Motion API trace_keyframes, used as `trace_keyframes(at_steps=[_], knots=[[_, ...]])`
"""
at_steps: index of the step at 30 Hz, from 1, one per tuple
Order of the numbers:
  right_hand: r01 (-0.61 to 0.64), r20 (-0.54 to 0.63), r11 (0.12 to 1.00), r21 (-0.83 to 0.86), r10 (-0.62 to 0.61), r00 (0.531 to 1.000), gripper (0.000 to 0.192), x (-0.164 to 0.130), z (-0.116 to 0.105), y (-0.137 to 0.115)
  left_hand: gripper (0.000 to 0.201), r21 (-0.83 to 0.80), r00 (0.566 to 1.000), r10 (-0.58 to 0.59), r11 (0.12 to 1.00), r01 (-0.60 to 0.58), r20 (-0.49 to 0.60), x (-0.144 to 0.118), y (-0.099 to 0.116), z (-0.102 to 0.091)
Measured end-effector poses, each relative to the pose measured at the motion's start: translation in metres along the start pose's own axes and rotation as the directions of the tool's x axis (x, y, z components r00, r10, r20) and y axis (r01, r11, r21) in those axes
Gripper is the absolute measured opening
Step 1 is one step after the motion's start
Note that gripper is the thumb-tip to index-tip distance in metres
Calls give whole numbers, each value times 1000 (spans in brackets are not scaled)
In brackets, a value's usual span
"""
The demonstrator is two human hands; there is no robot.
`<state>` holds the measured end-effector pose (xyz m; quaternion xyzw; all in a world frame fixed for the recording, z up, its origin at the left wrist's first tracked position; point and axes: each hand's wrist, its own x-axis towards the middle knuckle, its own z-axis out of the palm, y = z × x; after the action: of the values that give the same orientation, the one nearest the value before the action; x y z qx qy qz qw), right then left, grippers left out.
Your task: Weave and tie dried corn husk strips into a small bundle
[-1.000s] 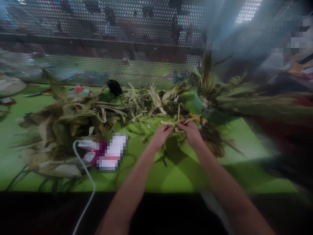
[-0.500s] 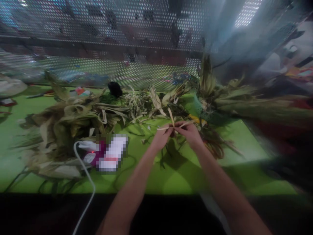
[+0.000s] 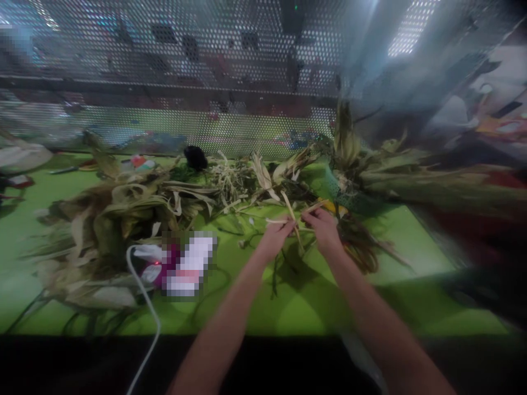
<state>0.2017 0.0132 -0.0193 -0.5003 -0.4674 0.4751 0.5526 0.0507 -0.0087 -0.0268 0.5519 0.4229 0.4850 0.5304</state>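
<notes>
— What have the hands got, there in the middle of the frame?

— Pale dry leaf strips [image 3: 293, 216]. The left hand [image 3: 275, 237] has its fingers pinched shut on one end, and the right hand [image 3: 325, 229] is closed on the other, just beside it, both above the green table [image 3: 296, 307].

— And around them?

— A big heap of husks [image 3: 115, 219] at centre left, more dry leaves [image 3: 247, 178] behind the hands, a white cable [image 3: 144, 307] at lower left, and a perforated metal screen [image 3: 185, 66] across the top.
</notes>
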Motion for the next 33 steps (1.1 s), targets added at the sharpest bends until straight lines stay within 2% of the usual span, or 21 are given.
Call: trace_keyframes(at_steps=[3,8,10,14,19,21,23,27,30,33], knots=[[-35,30,999,41,34,999,30,0,0,0,30,-24,999,-22,999,23,30,-1,-1,0],[-92,263,993,67,71,962,33,-4,-2,-6,29,-23,996,-1,1000,3,92,-1,4,-1],[-56,260,997,48,42,965,32,-5,-1,-7,28,17,993,12,1000,-14,118,-1,4,0],[12,176,999,42,-19,984,32,-5,1,-7,27,138,993,11,990,-27,115,-2,1,2],[-1,139,999,38,-4,990,33,-5,2,-3,23,71,983,30,997,-44,182,-4,-2,6],[-7,147,999,39,1,989,34,-4,1,-3,24,62,990,6,998,-15,138,-4,-3,7],[9,161,1000,28,-13,987,35,-4,1,-5,26,25,998,-30,999,29,47,-3,-4,8],[50,217,992,-112,-24,976,37,-6,2,-5,29,-176,985,-103,981,78,-140,-1,-6,4],[134,267,961,-240,-68,961,35,-9,4,-2,28,-207,977,-94,977,54,-190,0,-6,-2],[223,269,931,-289,-145,952,29,-11,5,0,26,-183,974,-81,982,42,-210,0,-5,-5]])
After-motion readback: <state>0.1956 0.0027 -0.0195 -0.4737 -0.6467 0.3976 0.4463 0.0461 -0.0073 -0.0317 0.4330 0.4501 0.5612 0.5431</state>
